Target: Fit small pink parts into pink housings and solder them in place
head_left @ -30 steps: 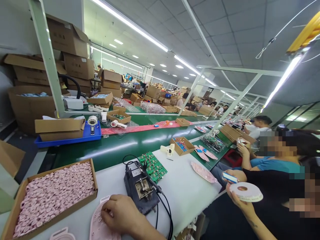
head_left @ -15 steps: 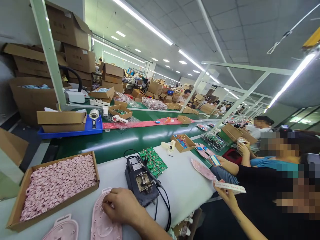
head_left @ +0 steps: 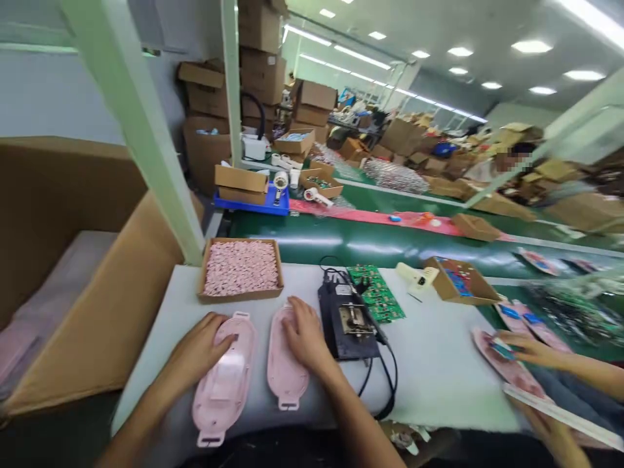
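Two pink oval plastic shells lie on the white work surface in front of me, each with a slotted tab at its ends. My left hand (head_left: 201, 348) grips the left pink shell (head_left: 225, 383) by its upper left edge, the thumb reaching over onto its face. My right hand (head_left: 306, 333) is closed around the upper right part of the right pink shell (head_left: 286, 372). Its fingertips are near the top tab, and I cannot make out whether a small part is under them. A carton of small pink parts (head_left: 241, 268) stands just beyond the shells.
Right of my hand sits a black soldering-type device (head_left: 348, 325) with cables, beside green circuit boards (head_left: 377, 292). A cream handheld fan body (head_left: 416, 276) and a box of blue parts (head_left: 461, 281) are farther right. A co-worker's hand (head_left: 529, 350) works at the right. A large carton (head_left: 97, 325) stands left.
The view has swung left and down. My left hand has come into view on the left shell. My right hand stays on the other shell, which shows more fully now.
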`<state>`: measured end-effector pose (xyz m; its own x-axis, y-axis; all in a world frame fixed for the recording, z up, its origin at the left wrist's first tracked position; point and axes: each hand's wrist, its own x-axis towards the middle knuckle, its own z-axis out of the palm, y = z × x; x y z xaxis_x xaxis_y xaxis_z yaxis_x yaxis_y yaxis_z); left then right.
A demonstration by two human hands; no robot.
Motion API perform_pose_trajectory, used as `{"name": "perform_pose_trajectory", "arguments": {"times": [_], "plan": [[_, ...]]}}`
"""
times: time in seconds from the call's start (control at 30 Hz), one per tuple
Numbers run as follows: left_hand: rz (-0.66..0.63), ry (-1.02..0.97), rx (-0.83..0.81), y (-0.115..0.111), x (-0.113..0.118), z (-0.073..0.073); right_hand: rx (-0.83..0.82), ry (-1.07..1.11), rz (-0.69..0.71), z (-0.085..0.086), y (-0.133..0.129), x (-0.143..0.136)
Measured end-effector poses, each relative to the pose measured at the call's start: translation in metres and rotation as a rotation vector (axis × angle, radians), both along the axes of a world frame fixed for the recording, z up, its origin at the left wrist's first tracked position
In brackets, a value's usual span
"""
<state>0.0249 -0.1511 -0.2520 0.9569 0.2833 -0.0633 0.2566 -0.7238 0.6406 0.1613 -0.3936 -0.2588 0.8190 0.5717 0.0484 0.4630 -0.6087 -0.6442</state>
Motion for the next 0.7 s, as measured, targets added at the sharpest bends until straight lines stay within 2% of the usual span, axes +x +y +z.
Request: {"name": "perform_pose_trajectory", "arguments": {"times": [0.1,0.2,0.4,0.57,0.7], "plan": [[0.057,0.072,-0.214,-0.014,-0.004,0.010,0.105,0.041,-0.004,-0.021,-0.005,-0.004],[0.082,0.069,-0.346,-0.026,-0.012,0.012,0.152,0.013,-0.016,-0.029,-0.011,-0.009],[0.077,0.025,-0.408,-0.031,-0.021,0.007,0.147,0.002,-0.005,-0.024,-0.012,-0.013],[0.066,0.011,-0.463,-0.031,-0.017,0.006,0.159,0.019,-0.018,-0.020,-0.008,-0.010],[0.094,0.038,-0.436,-0.033,-0.012,0.003,0.220,0.064,-0.028,-0.020,-0.008,-0.005]]}}
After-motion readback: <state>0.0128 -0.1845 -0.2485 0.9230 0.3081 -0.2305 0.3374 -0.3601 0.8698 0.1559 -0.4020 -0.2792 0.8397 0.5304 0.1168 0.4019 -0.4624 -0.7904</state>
